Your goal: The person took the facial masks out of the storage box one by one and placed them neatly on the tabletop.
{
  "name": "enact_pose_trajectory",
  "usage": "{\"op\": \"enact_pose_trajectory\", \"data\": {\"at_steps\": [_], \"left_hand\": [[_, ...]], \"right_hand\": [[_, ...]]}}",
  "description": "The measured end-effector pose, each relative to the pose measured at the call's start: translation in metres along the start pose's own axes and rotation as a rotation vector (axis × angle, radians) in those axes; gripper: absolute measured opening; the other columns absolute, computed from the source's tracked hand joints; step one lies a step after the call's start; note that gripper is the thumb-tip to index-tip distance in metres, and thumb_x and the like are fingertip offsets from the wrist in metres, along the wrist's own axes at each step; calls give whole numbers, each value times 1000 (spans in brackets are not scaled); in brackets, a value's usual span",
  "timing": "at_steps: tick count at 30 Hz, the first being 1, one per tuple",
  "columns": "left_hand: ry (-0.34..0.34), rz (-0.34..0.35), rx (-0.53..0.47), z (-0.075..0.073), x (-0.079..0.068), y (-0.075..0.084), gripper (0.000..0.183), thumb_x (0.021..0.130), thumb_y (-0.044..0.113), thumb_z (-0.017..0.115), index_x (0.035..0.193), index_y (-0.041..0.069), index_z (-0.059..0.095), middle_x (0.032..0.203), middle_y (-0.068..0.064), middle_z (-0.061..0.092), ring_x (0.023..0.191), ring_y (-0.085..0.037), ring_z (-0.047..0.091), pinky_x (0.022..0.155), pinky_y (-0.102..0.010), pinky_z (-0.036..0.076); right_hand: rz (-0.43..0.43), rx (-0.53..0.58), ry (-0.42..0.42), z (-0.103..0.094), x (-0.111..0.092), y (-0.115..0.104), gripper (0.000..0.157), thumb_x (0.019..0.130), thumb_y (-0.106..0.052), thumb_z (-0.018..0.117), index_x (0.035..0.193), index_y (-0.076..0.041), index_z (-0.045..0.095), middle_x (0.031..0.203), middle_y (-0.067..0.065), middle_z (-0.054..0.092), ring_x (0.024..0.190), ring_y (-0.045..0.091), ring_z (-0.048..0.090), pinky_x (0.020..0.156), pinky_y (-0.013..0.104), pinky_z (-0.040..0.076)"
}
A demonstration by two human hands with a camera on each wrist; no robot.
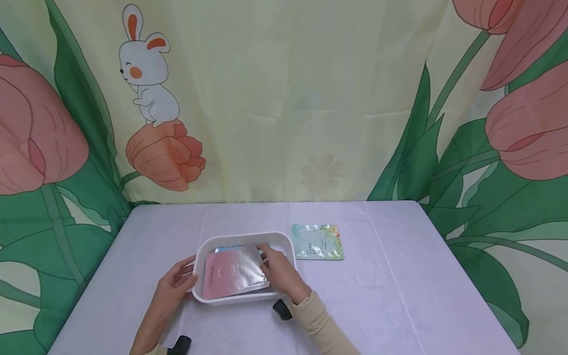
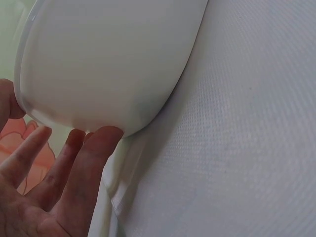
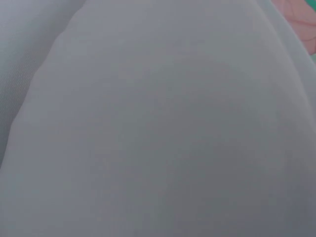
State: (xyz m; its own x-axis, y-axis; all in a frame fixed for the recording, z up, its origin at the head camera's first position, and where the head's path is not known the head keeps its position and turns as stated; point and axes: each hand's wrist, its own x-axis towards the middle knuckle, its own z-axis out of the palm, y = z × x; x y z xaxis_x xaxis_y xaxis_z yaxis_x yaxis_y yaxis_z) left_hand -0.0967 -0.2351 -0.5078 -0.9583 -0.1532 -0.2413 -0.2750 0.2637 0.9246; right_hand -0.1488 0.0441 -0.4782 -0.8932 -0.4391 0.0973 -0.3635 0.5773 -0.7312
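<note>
A white plastic tub stands on the table with flat sachets lying in it. On top is a pink and silver sachet, its right part shiny; the blue edge of another sachet shows behind it. My left hand is at the tub's left end, its fairly straight fingers resting against the outer wall, as the left wrist view also shows. My right hand reaches in over the right side and pinches the pink and silver sachet by its right edge. Its fingertips are partly hidden.
A pale green sachet with a flower print lies flat just right of the tub. White cloth covers the table, and a printed curtain hangs behind its far edge. A blurred pale surface fills most of the right wrist view.
</note>
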Motion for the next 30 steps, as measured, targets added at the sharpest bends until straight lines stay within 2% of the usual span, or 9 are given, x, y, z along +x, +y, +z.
{"op": "enact_pose_trajectory", "data": {"at_steps": [9,16,19,25,30], "left_hand": [[-3,19,-21,0,0,0,64,93,42,68,149,23,42,145,-14,51,122,-19,60,85,-25,57],[-8,28,-44,-1,0,0,63,93,39,69,148,22,43,145,-14,51,109,-1,62,81,-24,57],[-13,32,-50,-1,0,-1,63,93,38,69,148,22,43,144,-15,51,107,2,62,81,-24,57],[-15,27,-57,-2,0,-1,63,93,37,69,148,21,43,145,-15,51,111,-3,62,82,-24,56],[-11,29,-41,-1,0,-1,63,93,39,68,148,22,43,145,-14,51,119,-16,61,84,-25,57]], "right_hand": [[-39,61,28,-5,0,-2,39,93,7,57,133,3,52,103,17,68,83,22,71,68,22,55],[-36,86,22,-11,-2,-5,39,94,6,57,133,0,54,105,16,69,86,21,69,71,24,55],[-43,84,23,-14,-2,-6,38,94,6,57,132,1,54,106,17,70,87,21,69,73,25,56],[-54,107,19,-21,-3,-7,37,95,5,57,131,0,57,109,16,70,87,19,68,75,26,55],[-70,117,23,-29,-4,-9,35,95,5,56,130,1,57,111,17,69,89,22,68,75,26,55]]}}
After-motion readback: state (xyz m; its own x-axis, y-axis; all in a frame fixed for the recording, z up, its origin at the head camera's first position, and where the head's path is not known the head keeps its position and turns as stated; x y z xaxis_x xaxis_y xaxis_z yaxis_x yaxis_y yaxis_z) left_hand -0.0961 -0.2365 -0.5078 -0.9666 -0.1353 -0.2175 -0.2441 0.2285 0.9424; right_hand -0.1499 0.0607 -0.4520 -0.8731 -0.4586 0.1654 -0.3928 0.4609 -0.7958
